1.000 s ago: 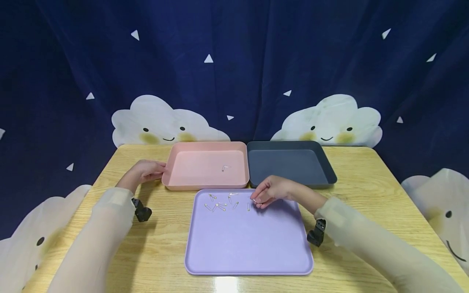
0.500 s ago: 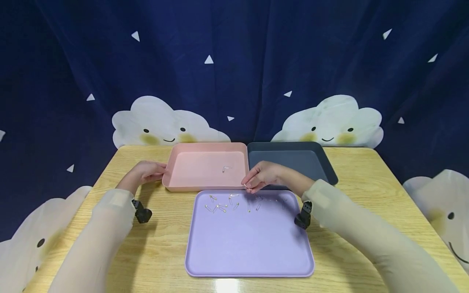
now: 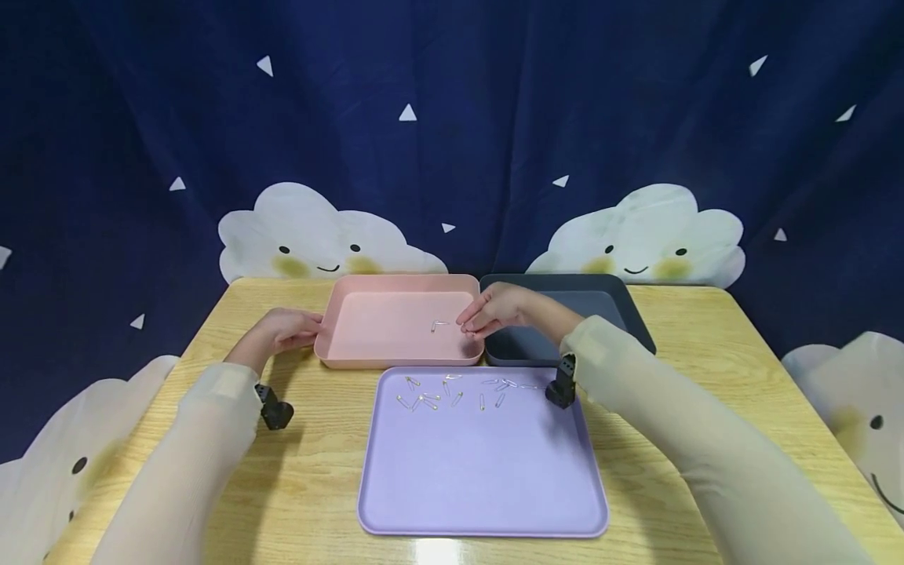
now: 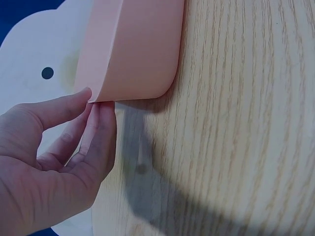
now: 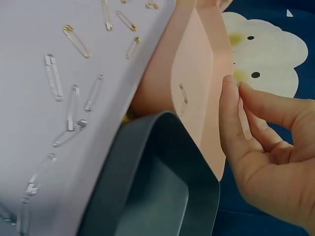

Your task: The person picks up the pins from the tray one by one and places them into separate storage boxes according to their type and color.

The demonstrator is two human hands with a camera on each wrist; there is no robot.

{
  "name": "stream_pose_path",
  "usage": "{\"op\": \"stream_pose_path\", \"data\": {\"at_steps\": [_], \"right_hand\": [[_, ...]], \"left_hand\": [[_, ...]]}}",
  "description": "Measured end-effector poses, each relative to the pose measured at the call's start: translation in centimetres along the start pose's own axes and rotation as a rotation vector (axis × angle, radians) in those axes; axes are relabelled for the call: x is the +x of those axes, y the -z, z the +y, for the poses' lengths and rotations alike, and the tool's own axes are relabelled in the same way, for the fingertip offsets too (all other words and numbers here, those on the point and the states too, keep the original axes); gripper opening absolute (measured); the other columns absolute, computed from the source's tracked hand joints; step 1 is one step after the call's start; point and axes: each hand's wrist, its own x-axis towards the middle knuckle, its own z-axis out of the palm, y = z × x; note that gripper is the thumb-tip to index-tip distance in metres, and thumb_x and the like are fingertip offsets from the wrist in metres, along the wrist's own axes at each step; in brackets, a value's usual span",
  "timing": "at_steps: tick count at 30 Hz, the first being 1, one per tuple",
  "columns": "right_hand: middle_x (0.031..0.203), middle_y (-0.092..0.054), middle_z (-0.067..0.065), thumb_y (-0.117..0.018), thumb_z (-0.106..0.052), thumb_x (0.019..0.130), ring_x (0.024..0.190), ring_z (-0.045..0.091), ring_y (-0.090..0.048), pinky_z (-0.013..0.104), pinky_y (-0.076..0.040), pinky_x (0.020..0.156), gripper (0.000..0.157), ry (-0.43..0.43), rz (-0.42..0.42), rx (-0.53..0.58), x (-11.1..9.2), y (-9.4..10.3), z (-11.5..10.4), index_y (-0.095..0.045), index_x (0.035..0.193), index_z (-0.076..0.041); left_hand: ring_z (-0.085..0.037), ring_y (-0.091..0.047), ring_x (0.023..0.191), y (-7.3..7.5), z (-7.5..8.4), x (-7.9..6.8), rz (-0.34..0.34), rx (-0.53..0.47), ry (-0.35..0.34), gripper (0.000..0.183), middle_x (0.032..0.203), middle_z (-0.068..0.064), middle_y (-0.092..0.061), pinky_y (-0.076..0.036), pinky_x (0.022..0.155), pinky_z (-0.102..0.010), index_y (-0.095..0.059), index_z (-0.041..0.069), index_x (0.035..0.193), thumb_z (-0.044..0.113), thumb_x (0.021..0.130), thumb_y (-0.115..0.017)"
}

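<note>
Right hand (image 3: 503, 308) pinches a pin (image 5: 240, 84), direction hidden, over the pink tray (image 3: 381, 337); left hand (image 3: 286, 328) grips that tray; one or two silver pins (image 5: 182, 92) inside form an L; variously angled gold pins (image 5: 77, 41) lie in the purple tray (image 3: 487, 471).

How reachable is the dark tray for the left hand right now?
Probably not: the left hand pinches the pink tray at its left end, that tray lies between it and the dark tray, and the right hand hangs where both trays meet.
</note>
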Motion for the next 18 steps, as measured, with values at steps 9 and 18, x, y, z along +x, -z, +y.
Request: {"op": "stream_pose_path", "data": {"at_steps": [9, 18], "right_hand": [[0.079, -0.073, 0.004, -0.063, 0.003, 0.088, 0.071, 0.011, -0.067, 0.034, -0.055, 0.096, 0.04, -0.036, 0.027, -0.008, 2.5, 0.5, -1.5, -0.056, 0.127, 0.01], [0.069, -0.068, 0.003, -0.06, 0.008, 0.088, 0.065, 0.011, -0.064, 0.037, -0.052, 0.102, 0.041, -0.056, 0.06, 0.019, 4.4, 0.9, -2.7, -0.053, 0.128, 0.013]], "left_hand": [[0.004, -0.061, 0.073, 0.0, 0.0, 0.2, 0.005, -0.006, 0.017, 0.055, 0.151, -0.018, -0.04, -0.056, 0.078, -0.014, -0.04, 0.002, 0.145, 0.013, 0.094, -0.059], [0.003, -0.061, 0.078, 0.1, 0.3, 0.0, 0.008, -0.008, 0.024, 0.054, 0.15, -0.015, -0.041, -0.055, 0.089, -0.018, -0.041, 0.004, 0.144, 0.013, 0.094, -0.059]]}}
